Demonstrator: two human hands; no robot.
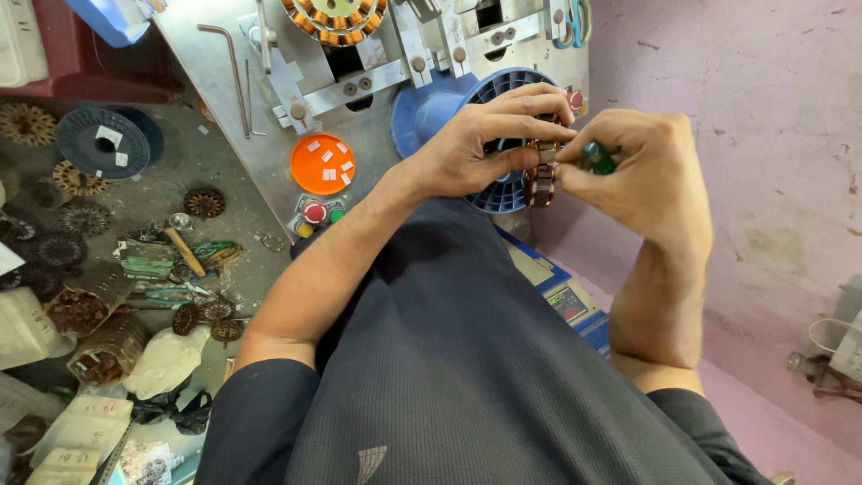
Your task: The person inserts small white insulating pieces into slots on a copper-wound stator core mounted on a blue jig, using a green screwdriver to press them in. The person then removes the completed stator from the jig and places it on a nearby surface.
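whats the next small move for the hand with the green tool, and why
Probably a short press of the green-handled tool into the copper-wound stator. The right hand pinches the tool with its tip hidden at the stator's upper edge, while the left hand grips the stator from the other side, holding it up in front of the blue spool.

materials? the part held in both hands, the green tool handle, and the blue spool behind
Wound part: copper-coloured wire on a dark core, probably laminated steel; the glossy reddish coils suggest enamelled copper. Tool handle in the right hand: translucent green, glossy, likely plastic. Spool behind the left hand: matte blue with moulded ribs, looks plastic.
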